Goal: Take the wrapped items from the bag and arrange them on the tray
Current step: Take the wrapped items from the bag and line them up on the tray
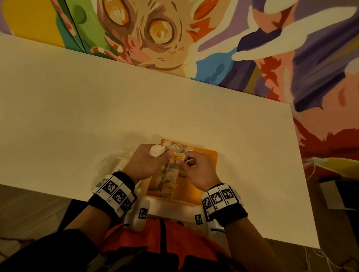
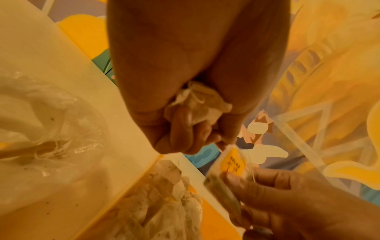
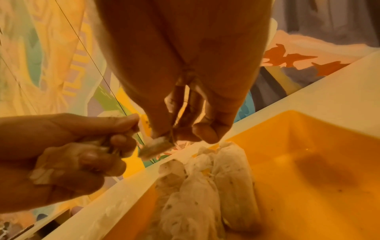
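The left hand curls round a white paper-wrapped pouch and pinches one end of a flat sachet with a yellow label; the right hand pinches its other end. The sachet hangs over the orange plastic tray, its long axis running nine to three between the hands. Filled rows lie at nine o'clock in the tray, bare floor at three, nearer the right hand. The crumpled clear plastic bag lies at nine o'clock of the tray.
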`<state>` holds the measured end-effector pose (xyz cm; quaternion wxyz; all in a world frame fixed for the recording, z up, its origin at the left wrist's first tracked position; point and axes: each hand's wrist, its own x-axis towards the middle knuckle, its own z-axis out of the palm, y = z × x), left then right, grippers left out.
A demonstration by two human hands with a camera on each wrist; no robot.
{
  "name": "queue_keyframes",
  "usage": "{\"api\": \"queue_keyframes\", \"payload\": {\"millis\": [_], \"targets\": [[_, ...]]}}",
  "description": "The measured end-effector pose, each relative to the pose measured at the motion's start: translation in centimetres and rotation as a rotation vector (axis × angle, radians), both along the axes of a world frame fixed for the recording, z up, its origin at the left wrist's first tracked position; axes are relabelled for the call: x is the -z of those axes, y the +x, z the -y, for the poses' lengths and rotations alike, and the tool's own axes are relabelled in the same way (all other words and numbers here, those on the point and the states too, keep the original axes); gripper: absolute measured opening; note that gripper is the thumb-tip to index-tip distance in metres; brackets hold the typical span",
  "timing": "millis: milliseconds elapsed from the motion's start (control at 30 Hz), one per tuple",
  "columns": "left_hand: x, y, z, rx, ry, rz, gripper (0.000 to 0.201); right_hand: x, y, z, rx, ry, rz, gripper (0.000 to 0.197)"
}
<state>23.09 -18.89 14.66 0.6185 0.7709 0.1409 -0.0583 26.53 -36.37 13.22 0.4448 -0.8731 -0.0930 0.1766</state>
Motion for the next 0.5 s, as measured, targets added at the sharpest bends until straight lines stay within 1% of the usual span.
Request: {"api": "queue_keyframes", "payload": {"millis": [33,100,200,267,333,367,433,467,500], "targets": [[0.3,0.1,-0.2,-0.014,0.016,-0.033,0.025,0.0,0.3,0.3,-0.004,-0.079,0.002,0.015],[0.9,0.1,-0.6,-0.044,0.066,-0.080,0.024,0.0,0.8,1.2,-0.003,-0.215,-0.026,0.019],[1.5,-0.1,-1.2,-0.060,0.167,-0.121,0.019,0.1,1.2,2.0,-0.001,-0.328,-0.103,0.019],[2.0,-0.2,-1.4,-0.033,0.276,-0.156,0.025,0.5,1.4,2.1,-0.009,-0.404,-0.184,0.021],[2.3,-0.2,-1.3,0.031,0.403,-0.202,0.028,1.2,1.5,1.7,-0.012,-0.478,-0.258,0.034],[2.4,-0.3,-1.2,0.062,0.457,-0.224,0.028,1.5,1.6,1.4,-0.013,-0.494,-0.288,0.033],[2.9,-0.3,-1.0,0.109,0.541,-0.246,0.030,1.8,1.7,0.6,-0.016,-0.525,-0.319,0.011],[3.2,-0.4,-1.0,0.124,0.574,-0.247,0.031,1.8,1.8,0.4,-0.011,-0.542,-0.326,0.009],[3.4,-0.3,-1.0,0.136,0.606,-0.248,0.031,2.0,1.9,0.1,-0.015,-0.562,-0.327,0.017]]}}
